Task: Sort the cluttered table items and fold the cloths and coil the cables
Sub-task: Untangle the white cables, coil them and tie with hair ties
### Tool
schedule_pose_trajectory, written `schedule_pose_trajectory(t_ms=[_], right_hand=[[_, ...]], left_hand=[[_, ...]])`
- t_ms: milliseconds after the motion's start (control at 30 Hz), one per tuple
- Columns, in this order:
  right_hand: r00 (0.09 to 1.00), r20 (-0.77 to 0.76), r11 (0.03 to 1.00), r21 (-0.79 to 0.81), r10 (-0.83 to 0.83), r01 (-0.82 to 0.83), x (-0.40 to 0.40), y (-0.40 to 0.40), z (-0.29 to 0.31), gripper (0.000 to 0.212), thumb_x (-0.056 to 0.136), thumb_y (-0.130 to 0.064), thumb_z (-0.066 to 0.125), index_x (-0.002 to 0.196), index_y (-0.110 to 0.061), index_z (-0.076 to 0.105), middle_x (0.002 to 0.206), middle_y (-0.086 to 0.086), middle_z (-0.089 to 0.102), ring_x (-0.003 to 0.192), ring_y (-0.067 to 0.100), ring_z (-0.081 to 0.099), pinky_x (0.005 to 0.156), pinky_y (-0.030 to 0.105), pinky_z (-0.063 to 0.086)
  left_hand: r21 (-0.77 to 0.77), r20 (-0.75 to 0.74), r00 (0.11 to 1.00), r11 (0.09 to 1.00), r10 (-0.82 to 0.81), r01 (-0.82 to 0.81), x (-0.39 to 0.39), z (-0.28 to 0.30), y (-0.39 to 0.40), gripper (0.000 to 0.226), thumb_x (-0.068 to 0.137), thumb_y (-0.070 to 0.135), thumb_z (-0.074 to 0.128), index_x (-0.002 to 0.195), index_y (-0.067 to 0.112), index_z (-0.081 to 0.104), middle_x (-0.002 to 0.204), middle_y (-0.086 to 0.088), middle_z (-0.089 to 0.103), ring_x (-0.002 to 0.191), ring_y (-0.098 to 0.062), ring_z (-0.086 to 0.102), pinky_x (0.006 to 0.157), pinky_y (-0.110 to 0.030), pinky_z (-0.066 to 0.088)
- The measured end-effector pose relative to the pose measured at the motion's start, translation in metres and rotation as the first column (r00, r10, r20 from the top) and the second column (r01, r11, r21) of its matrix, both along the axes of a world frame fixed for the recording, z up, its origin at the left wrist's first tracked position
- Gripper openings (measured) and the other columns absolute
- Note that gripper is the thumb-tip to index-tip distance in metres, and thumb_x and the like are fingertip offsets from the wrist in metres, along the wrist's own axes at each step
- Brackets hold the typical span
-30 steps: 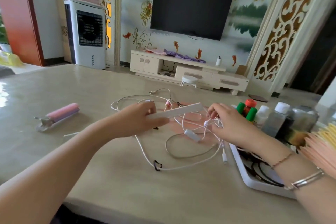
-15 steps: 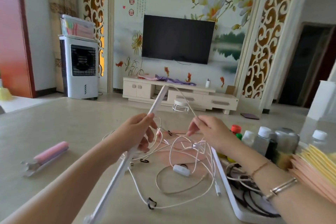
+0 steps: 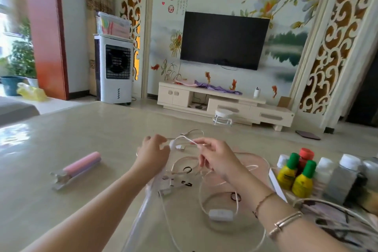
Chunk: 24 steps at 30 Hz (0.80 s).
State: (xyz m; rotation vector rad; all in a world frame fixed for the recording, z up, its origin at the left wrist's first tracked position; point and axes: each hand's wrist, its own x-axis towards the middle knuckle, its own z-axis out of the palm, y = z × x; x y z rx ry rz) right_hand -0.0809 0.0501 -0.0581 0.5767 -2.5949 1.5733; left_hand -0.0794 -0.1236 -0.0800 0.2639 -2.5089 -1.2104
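Both hands (image 3: 152, 154) (image 3: 216, 157) pinch a white cable (image 3: 187, 139) above the table (image 3: 61, 210).

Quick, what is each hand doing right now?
Left hand: fingers curled, gripping the white cable near its plug end.
Right hand: pinching the same white cable a little further along.

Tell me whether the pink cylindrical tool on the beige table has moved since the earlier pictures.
No. The pink cylindrical tool lies at the same spot on the beige table, left of the cables; only the camera shifted.
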Motion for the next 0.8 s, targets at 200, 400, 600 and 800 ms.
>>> schedule_pose_trajectory(t_ms=[200,400,600,800], right_hand=[[0.984,-0.149,0.987,-0.116,0.095,-0.113,-0.002,-0.016,-0.019,0.023,0.099,-0.008,0.049,0.112,-0.016,0.067,0.055,0.001,0.056,0.044,-0.001,0.046,0.053,0.008,0.036],[0.974,-0.036,0.971,0.093,0.222,-0.218,0.005,0.012,-0.019,0.02,0.092,-0.008,0.06,0.099,-0.027,0.063,0.057,-0.003,0.061,0.054,0.009,0.052,0.059,0.019,0.042],[0.992,-0.109,0.997,0.056,0.065,-0.059,0.012,0.045,-0.007,0.012,0.094,-0.009,0.059,0.089,-0.014,0.068,0.061,-0.001,0.066,0.058,0.011,0.06,0.06,0.022,0.046],[0.971,-0.037,0.892,-0.39,0.234,-0.23,0.02,0.043,0.007,0.018,0.093,-0.016,0.056,0.097,-0.01,0.072,0.062,0.007,0.054,0.048,0.013,0.041,0.046,0.02,0.035]], left_hand=[[0.479,0.156,0.961,0.868,-0.229,0.129,-0.014,0.023,0.006,0.043,0.1,0.03,0.043,0.08,0.0,0.065,0.07,-0.013,0.069,0.051,-0.016,0.063,0.049,-0.021,0.052],[0.921,0.037,0.932,0.374,-0.36,0.107,-0.013,0.019,0.01,0.015,0.092,-0.006,0.047,0.081,-0.006,0.057,0.067,-0.014,0.065,0.06,-0.016,0.064,0.056,-0.021,0.056],[0.407,0.018,0.991,0.906,-0.136,0.116,0.0,0.015,0.013,0.01,0.092,0.007,0.053,0.096,0.002,0.06,0.074,-0.01,0.069,0.062,-0.019,0.068,0.068,-0.035,0.06],[-0.401,-0.113,0.924,0.868,-0.366,0.294,0.004,-0.001,0.009,0.038,0.091,0.032,0.059,0.128,0.026,0.051,0.122,0.007,0.052,0.112,-0.014,0.045,0.098,-0.031,0.036]])
